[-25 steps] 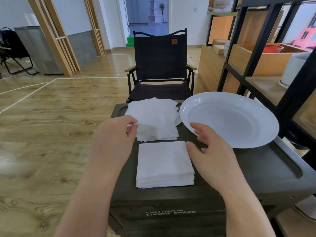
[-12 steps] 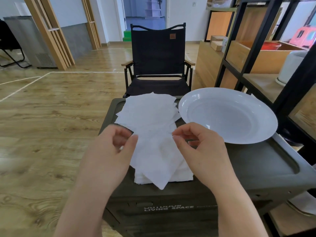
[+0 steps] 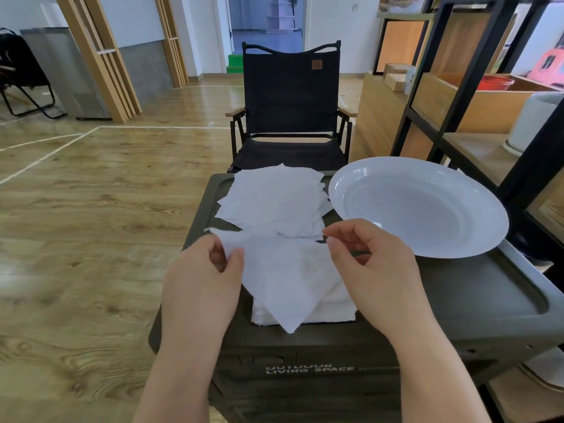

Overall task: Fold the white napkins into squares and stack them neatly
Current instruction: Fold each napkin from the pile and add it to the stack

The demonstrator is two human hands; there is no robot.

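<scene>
A single white napkin (image 3: pixel 283 279) hangs corner-down above the box. My left hand (image 3: pixel 204 276) pinches its left corner between thumb and fingers. My right hand (image 3: pixel 372 270) pinches its right corner. Under it, near the front of the box, lies a neat stack of folded napkins (image 3: pixel 323 312), mostly hidden by the held sheet. A loose pile of unfolded white napkins (image 3: pixel 274 199) lies further back on the box.
A dark green storage box (image 3: pixel 476 288) serves as the table. A large white plate (image 3: pixel 421 206) rests on its right rear. A black folding chair (image 3: pixel 290 102) stands behind. Black shelving (image 3: pixel 451 87) stands to the right. Wooden floor lies to the left.
My left hand took one napkin from the loose pile and drew it toward me; my right hand came up to pinch its other corner. The sheet now hangs over the folded stack.
</scene>
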